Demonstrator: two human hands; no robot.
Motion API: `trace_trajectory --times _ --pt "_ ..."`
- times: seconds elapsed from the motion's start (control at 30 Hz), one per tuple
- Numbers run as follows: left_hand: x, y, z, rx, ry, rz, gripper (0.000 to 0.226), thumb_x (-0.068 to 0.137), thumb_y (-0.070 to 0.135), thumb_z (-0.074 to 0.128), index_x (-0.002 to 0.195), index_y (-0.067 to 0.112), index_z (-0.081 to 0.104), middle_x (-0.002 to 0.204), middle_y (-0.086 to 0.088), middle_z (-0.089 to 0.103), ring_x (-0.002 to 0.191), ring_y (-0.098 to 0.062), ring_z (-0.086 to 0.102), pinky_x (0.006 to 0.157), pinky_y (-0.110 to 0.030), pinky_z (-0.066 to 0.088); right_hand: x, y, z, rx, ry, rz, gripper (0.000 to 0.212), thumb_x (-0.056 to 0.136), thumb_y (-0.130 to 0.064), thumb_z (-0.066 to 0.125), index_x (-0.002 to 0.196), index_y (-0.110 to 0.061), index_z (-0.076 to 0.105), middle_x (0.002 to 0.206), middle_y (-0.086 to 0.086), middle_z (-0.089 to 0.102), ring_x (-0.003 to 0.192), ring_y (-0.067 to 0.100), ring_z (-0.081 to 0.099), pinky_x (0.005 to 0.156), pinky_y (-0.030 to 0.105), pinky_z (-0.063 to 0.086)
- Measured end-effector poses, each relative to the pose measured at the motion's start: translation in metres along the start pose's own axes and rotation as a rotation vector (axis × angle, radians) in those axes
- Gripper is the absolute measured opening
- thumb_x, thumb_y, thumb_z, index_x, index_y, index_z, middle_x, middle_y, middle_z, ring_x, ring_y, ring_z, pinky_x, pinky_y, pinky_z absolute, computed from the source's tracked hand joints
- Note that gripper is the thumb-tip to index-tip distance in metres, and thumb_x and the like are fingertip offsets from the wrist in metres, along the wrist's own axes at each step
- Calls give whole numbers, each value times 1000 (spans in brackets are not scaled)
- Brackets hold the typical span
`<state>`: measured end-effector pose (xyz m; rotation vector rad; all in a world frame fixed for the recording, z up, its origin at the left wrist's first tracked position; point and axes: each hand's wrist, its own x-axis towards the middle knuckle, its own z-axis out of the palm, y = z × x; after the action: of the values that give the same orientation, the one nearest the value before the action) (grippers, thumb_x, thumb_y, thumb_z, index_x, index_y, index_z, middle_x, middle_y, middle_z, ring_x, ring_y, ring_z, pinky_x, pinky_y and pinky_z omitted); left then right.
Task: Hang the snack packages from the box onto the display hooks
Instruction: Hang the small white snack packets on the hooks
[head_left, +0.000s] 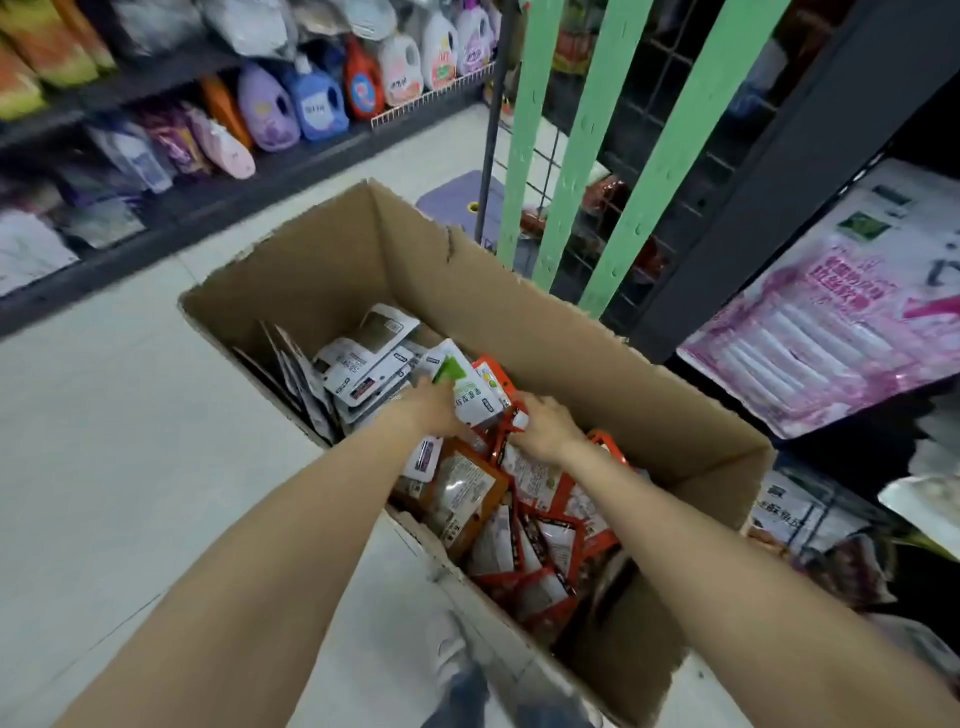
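Both hands down in the cardboard box — left hand grips a white-green snack package, right hand pinches an orange package. More packages piled near end.

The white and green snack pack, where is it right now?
In the head view it is inside the cardboard box, centre frame, held up between both hands: left hand, right hand; white and green snack pack.
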<state>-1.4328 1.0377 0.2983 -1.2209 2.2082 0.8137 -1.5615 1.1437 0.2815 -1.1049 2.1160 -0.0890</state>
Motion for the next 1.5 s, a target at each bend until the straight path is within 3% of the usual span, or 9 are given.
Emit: trace_trajectory --times 0.2,0.37,0.57,0.67,0.83,1.0,1.17,1.33,1.5 --pt "23 -4 6 297 -53 -21 64 84 23 58 140 14 30 145 -14 32 137 -37 22 105 -48 30 29 -1 15 -164 -27 -106 71 91 -14 55 150 -28 18 158 7 12 142 28 18 115 42 24" --pt "37 -17 -1 181 -69 -12 63 82 28 57 138 13 32 138 -15 40 132 -38 29 107 -46 34 55 -21 26 -210 -59 -87 72 91 -18 55 149 -37 17 149 12 33 134 32 34 106 42 33" --pt "33 -33 -27 -26 -61 33 46 82 28 64 118 4 51 105 -9 56 97 -23 54 75 -28 43 67 -36 27 288 167 22 18 91 -12 61 107 -10 69 120 9 64 116 23 56 92 24 39" --pt "25 -32 -28 -35 -68 99 34 84 21 62 113 5 54 108 -10 56 99 -23 54 80 -29 45 50 -44 17 318 262 -77 17 92 -10 57 97 -12 73 109 5 70 111 21 58 91 24 40" --pt "-2 -9 -38 -210 -72 312 74 74 33 76 136 14 40 132 -1 50 123 -19 46 100 -32 41 4 -57 -37 359 435 -322 18 92 -12 57 93 -16 75 103 3 70 102 18 60 88 28 41" --pt "-42 15 -74 -299 33 379 44 85 30 61 124 13 49 111 -2 57 98 -18 55 77 -31 45 -25 -61 -86 598 380 -278 30 94 -10 48 84 -24 73 92 -9 70 97 26 64 97 43 47" --pt "-83 31 -114 -129 405 432 16 95 18 51 83 8 55 67 -5 53 71 -25 49 57 -29 28 -61 -59 -121 716 349 -307 20 92 -3 53 96 -11 72 84 -3 68 79 4 60 71 9 44" --pt "-125 69 -129 -252 628 573 23 89 28 63 74 11 61 72 -3 59 72 -21 52 56 -29 26 -107 -35 -155 576 647 -379 14 88 -25 65 76 -24 71 67 -8 63 63 5 51 63 22 38" --pt "-172 140 -132 -328 673 780 24 92 24 58 111 13 68 110 7 62 103 -6 52 71 -7 34 -178 9 -201 541 773 -469 23 90 -21 64 67 -18 61 61 -3 52 55 1 41 58 21 34"
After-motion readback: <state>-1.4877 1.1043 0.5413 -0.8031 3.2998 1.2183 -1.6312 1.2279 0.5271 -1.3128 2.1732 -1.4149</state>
